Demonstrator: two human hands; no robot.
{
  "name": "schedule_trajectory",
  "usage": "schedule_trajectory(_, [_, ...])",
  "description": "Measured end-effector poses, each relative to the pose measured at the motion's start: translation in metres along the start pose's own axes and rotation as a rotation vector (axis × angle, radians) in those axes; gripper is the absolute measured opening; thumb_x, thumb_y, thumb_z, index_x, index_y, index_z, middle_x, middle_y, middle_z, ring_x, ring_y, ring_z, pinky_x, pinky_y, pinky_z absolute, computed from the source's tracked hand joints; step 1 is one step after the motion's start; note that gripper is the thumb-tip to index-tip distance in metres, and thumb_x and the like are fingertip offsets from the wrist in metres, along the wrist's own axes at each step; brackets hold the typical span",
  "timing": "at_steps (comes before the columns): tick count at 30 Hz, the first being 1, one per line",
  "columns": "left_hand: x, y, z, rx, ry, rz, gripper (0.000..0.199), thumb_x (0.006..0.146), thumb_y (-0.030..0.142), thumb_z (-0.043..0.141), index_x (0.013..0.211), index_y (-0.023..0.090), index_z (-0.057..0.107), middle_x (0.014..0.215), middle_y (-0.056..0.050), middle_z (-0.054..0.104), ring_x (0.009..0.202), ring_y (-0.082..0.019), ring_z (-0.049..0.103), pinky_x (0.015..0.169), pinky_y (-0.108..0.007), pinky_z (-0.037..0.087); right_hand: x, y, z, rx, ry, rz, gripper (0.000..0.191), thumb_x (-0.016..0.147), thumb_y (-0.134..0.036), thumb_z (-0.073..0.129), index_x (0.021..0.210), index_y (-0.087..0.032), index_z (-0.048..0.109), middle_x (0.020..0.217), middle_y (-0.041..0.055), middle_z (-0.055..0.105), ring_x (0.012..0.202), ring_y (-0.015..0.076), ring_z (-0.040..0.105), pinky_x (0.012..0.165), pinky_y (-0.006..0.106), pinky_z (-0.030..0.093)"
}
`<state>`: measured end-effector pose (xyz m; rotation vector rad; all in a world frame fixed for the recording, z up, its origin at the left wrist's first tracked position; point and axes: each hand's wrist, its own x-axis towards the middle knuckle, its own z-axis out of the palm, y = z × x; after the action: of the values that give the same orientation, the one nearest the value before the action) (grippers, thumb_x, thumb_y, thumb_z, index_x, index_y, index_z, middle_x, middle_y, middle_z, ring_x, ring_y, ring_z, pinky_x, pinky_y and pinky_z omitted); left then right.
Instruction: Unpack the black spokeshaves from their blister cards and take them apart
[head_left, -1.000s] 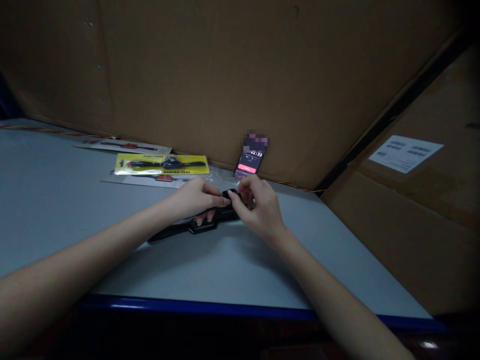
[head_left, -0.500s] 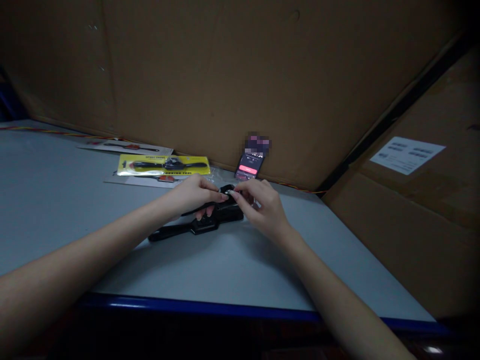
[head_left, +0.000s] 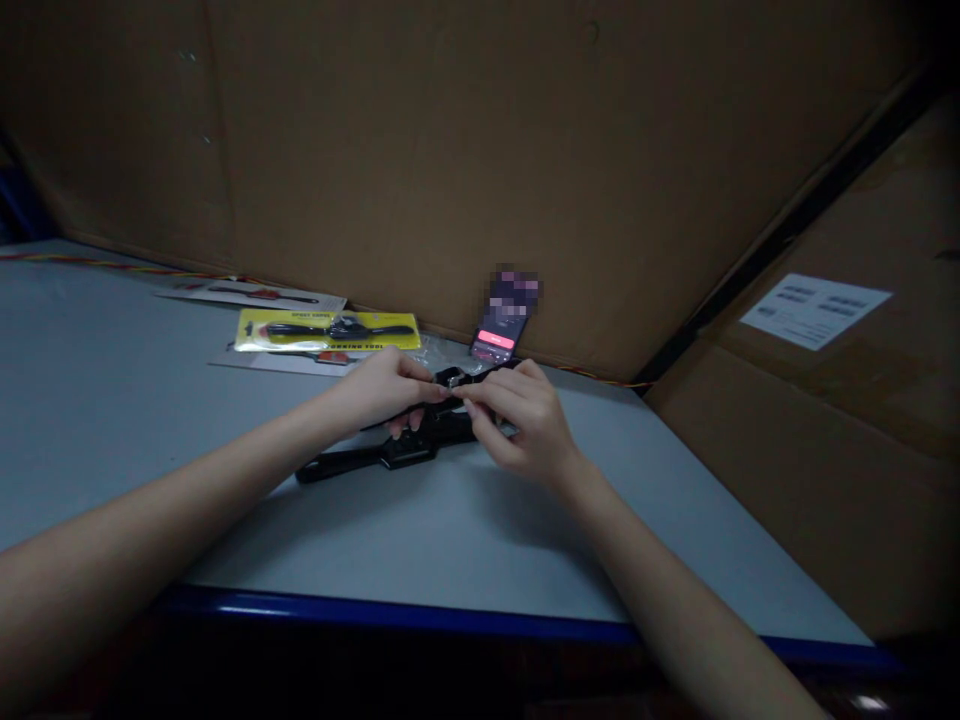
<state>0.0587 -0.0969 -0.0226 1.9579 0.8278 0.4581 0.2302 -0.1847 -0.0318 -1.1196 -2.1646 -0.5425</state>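
My left hand (head_left: 386, 388) is closed round a black spokeshave (head_left: 480, 377), its thumb by the small silver screws (head_left: 452, 381) at the tool's middle. Against that same middle part rest the bent fingertips of my right hand (head_left: 521, 410), beside my left thumb. The right handle of the tool runs behind my right hand, and my left fingers hide much of the other side. Just below, a second black spokeshave (head_left: 409, 455) lies on the table, its right end partly covered by my right hand.
Behind my left hand lie a yellow-carded packaged spokeshave (head_left: 330, 330) and flat white packages (head_left: 262, 295). A phone (head_left: 501, 320) with a lit screen leans on the cardboard wall (head_left: 420, 150). The table (head_left: 360, 550) has a blue front edge; a labelled cardboard panel (head_left: 810, 420) stands right.
My right fingertips have shifted slightly down and off the silver screws, so these show more. The right handle of the upper spokeshave now shows behind my right hand. My left hand stays almost still.
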Motion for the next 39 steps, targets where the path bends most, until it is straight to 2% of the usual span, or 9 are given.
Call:
schedule_trajectory(7, [0.0000, -0.0007, 0.0010, 0.016, -0.002, 0.021, 0.027, 0.075, 0.037, 0.056, 0.060, 0.015, 0.059, 0.045, 0.001, 0.054, 0.034, -0.009, 0.047, 0.036, -0.020, 0.035, 0.0013, 0.0018, -0.0009, -0.115, 0.005, 0.021, 0.025, 0.086, -0.022, 0.045, 0.102, -0.018, 0.064, 0.074, 0.0019, 0.064, 0.069, 0.0160, 0.057, 0.065, 0.033, 0.030])
schedule_trajectory(12, [-0.0002, 0.0011, 0.0005, 0.018, 0.016, 0.027, 0.030, 0.076, 0.038, 0.057, 0.056, 0.015, 0.056, 0.044, 0.002, 0.053, 0.034, -0.008, 0.046, 0.036, -0.020, 0.033, 0.0010, 0.0030, 0.0001, -0.121, 0.028, 0.100, 0.020, 0.087, -0.020, 0.045, 0.087, -0.016, 0.065, 0.076, 0.0029, 0.066, 0.071, 0.0158, 0.058, 0.066, 0.033, 0.030])
schedule_trajectory(15, [-0.0009, 0.0030, -0.0001, 0.005, 0.023, 0.014, 0.029, 0.076, 0.036, 0.058, 0.055, 0.016, 0.055, 0.043, 0.002, 0.052, 0.034, -0.009, 0.046, 0.036, -0.020, 0.032, 0.0003, 0.0028, 0.0001, -0.077, 0.000, 0.079, 0.020, 0.086, -0.020, 0.045, 0.083, -0.016, 0.065, 0.072, 0.0022, 0.065, 0.067, 0.0149, 0.056, 0.064, 0.032, 0.029])
schedule_trajectory(19, [-0.0026, 0.0043, -0.0002, -0.009, 0.033, 0.000, 0.029, 0.076, 0.035, 0.057, 0.054, 0.016, 0.054, 0.042, 0.002, 0.051, 0.032, -0.009, 0.045, 0.035, -0.020, 0.033, 0.0008, 0.0012, -0.0013, -0.031, -0.029, 0.027, 0.023, 0.087, -0.021, 0.045, 0.093, -0.017, 0.066, 0.070, 0.0013, 0.064, 0.065, 0.0142, 0.054, 0.064, 0.032, 0.029])
schedule_trajectory(24, [-0.0016, 0.0009, 0.0000, 0.010, 0.020, 0.019, 0.026, 0.076, 0.036, 0.057, 0.060, 0.015, 0.059, 0.044, 0.001, 0.054, 0.034, -0.009, 0.047, 0.036, -0.020, 0.034, 0.0026, 0.0000, -0.0022, -0.064, -0.021, 0.042, 0.027, 0.088, -0.023, 0.044, 0.104, -0.018, 0.065, 0.071, 0.0012, 0.064, 0.066, 0.0145, 0.055, 0.064, 0.032, 0.029])
schedule_trajectory(30, [-0.0012, 0.0025, -0.0007, -0.005, 0.026, 0.001, 0.029, 0.075, 0.036, 0.058, 0.055, 0.016, 0.055, 0.043, 0.002, 0.051, 0.033, -0.009, 0.046, 0.035, -0.019, 0.034, 0.0017, 0.0013, -0.0006, -0.071, 0.040, 0.112, 0.022, 0.088, -0.021, 0.044, 0.089, -0.016, 0.066, 0.076, 0.0024, 0.067, 0.068, 0.0142, 0.058, 0.065, 0.032, 0.029])
schedule_trajectory(34, [-0.0037, 0.0065, -0.0009, -0.022, 0.029, -0.004, 0.029, 0.075, 0.035, 0.058, 0.054, 0.016, 0.054, 0.042, 0.002, 0.051, 0.033, -0.008, 0.044, 0.034, -0.019, 0.033, 0.0014, 0.0010, -0.0001, -0.023, -0.008, 0.087, 0.023, 0.088, -0.021, 0.044, 0.081, -0.016, 0.065, 0.072, 0.0018, 0.066, 0.065, 0.0138, 0.057, 0.065, 0.031, 0.029])
schedule_trajectory(39, [-0.0033, 0.0052, -0.0008, -0.013, 0.029, -0.006, 0.027, 0.075, 0.034, 0.057, 0.055, 0.016, 0.054, 0.043, 0.001, 0.052, 0.033, -0.008, 0.045, 0.035, -0.020, 0.033, 0.0023, -0.0011, -0.0027, 0.006, -0.015, 0.074, 0.025, 0.089, -0.022, 0.043, 0.097, -0.017, 0.066, 0.071, 0.0010, 0.065, 0.064, 0.0135, 0.055, 0.064, 0.031, 0.029])
